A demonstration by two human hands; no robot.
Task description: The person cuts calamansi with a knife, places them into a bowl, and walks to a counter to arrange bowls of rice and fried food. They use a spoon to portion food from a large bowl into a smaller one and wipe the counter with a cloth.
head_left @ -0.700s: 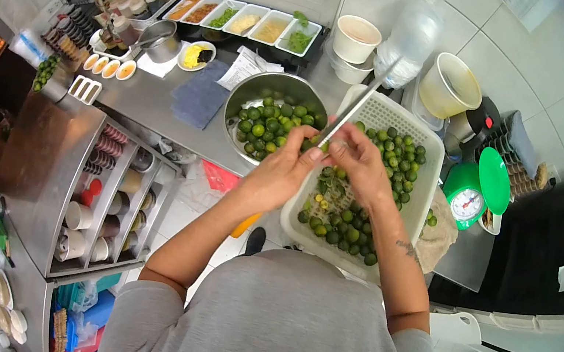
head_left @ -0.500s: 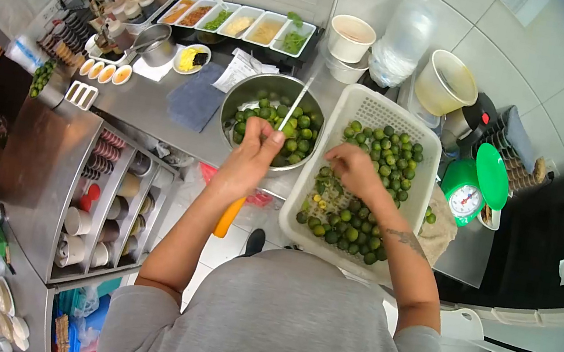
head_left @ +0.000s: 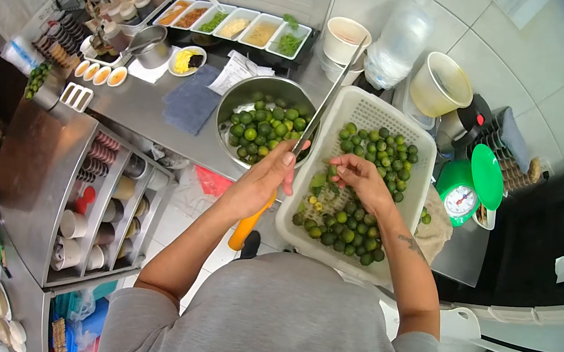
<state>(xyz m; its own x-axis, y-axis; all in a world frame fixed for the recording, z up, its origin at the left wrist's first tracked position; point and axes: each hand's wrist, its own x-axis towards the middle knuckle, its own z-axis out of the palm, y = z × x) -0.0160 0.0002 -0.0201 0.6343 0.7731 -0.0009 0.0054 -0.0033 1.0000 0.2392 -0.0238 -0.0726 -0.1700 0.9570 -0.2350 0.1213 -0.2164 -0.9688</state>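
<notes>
My left hand (head_left: 265, 177) is closed round a long knife (head_left: 327, 101); its orange handle shows below the hand and its blade points up and away, over the gap between bowl and basket. A steel bowl (head_left: 220, 121) at the left holds many green limes (head_left: 264, 127). My right hand (head_left: 358, 178) is over the white perforated basket (head_left: 294, 226), its fingers pinched at a small green lime or leafy bit I cannot make out clearly. More limes (head_left: 351, 232) lie in the basket, with leaves and small yellow pieces beside them.
Behind the bowl stand a tray of toppings (head_left: 235, 23), a blue cloth (head_left: 191, 97) and papers (head_left: 238, 73). Tubs (head_left: 444, 86) and a wrapped bottle (head_left: 400, 43) stand behind the basket. A green scale (head_left: 459, 194) is at the right. Shelves with cups (head_left: 74, 223) are at the left.
My left hand has moved right and down from over the bowl, and the blade now leans further right. A lime is no longer seen at its fingertips. My right hand has shifted slightly.
</notes>
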